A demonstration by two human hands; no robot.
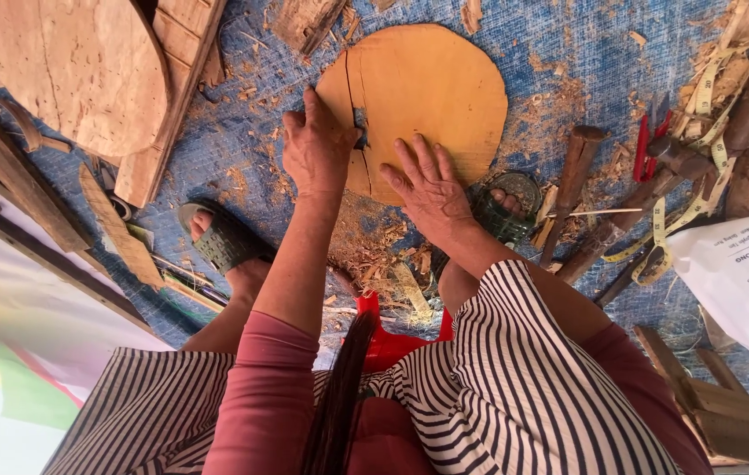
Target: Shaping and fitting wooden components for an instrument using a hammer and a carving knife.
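My right hand (432, 189) lies flat, fingers spread, pinning the round wooden disc (423, 97) to the blue mat (234, 141); my left hand (317, 145) pinches a small metal tool (360, 126) at its crack.

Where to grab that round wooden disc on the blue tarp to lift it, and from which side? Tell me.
Grip the round wooden disc at its bare far-right rim, probably coming in from the right. It lies flat on the blue tarp, so fingers must slide under the edge. The left hand and right hand cover the near-left part, where a crack runs in from the rim; avoid pulling there.
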